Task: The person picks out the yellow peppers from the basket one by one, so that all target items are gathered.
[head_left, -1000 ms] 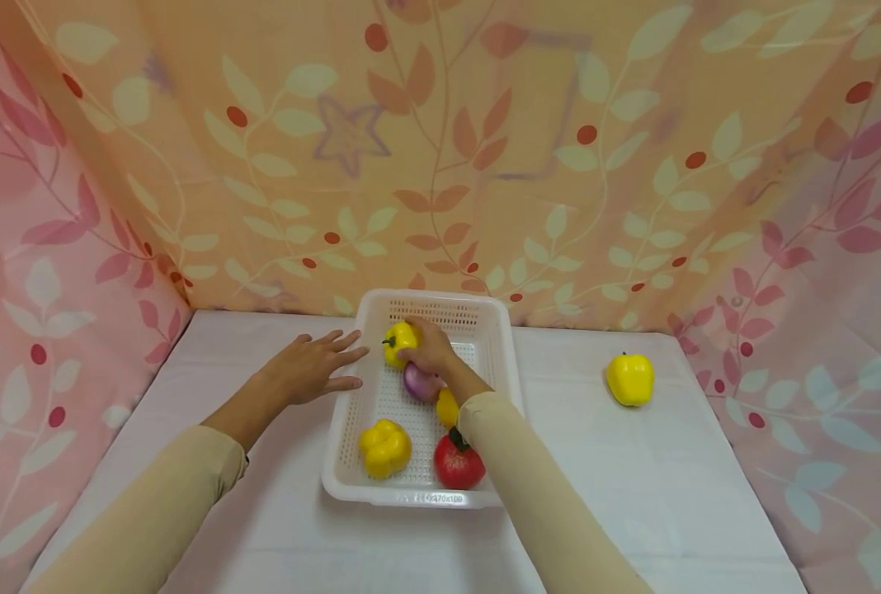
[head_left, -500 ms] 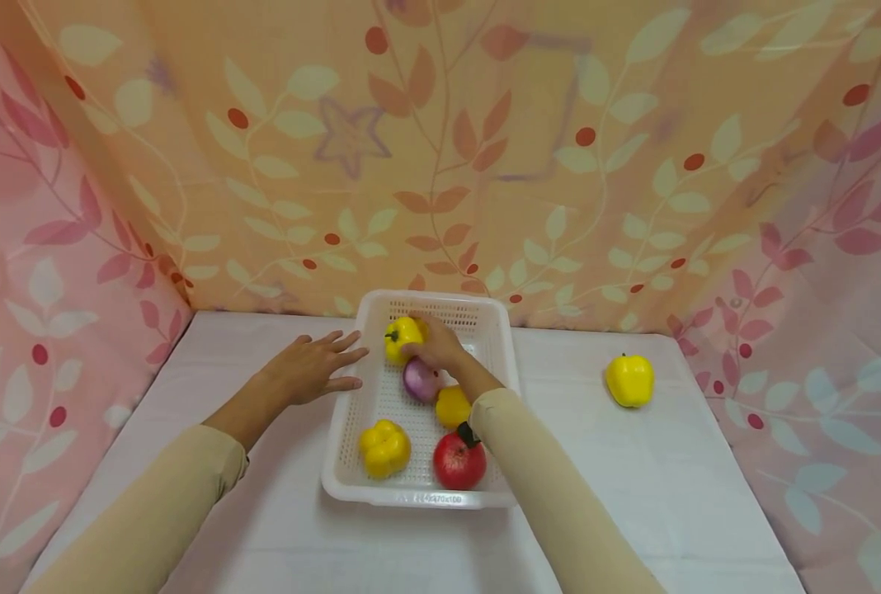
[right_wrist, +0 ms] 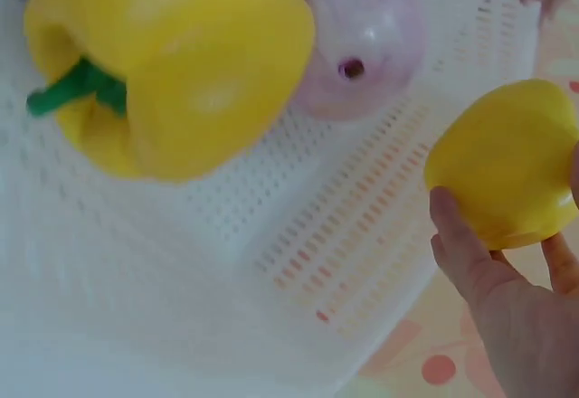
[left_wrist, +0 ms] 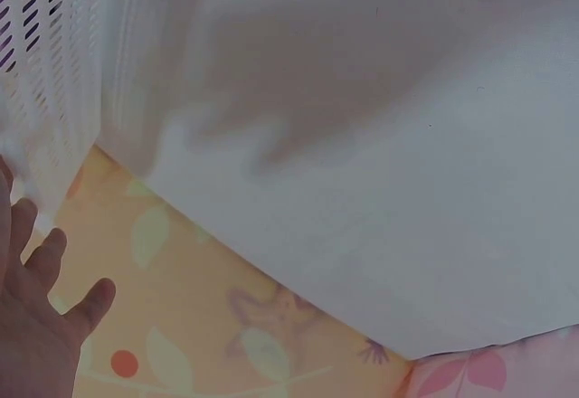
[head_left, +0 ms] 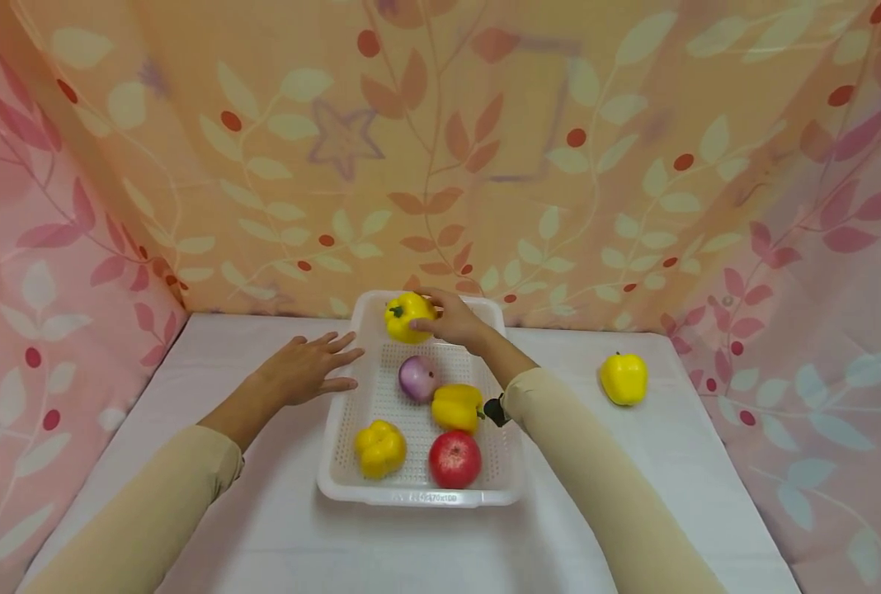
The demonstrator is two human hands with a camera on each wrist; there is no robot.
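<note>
My right hand (head_left: 455, 320) grips a yellow bell pepper (head_left: 408, 317) with a green stem, held over the far end of a white plastic basket (head_left: 420, 497). In the right wrist view, thumb and fingers curl round that pepper (right_wrist: 507, 167). My left hand (head_left: 301, 369) is spread beside the basket's left rim, its fingers straight and its fingertips close to the rim; whether they touch it I cannot tell. Inside the basket lie a purple onion (head_left: 418, 379), a yellow bell pepper (head_left: 457, 407) right of it, another yellow bell pepper (head_left: 380, 449) at front left, and a red pomegranate-like fruit (head_left: 454, 459).
One more yellow bell pepper (head_left: 624, 379) stands on the white tablecloth (head_left: 596, 462) to the right of the basket. Patterned curtains (head_left: 440, 148) close off the back and both sides of the table.
My right hand has lifted the yellow pepper from inside the basket, up and slightly away. The onion and the pepper beside it are now uncovered. My left hand stays in place.
</note>
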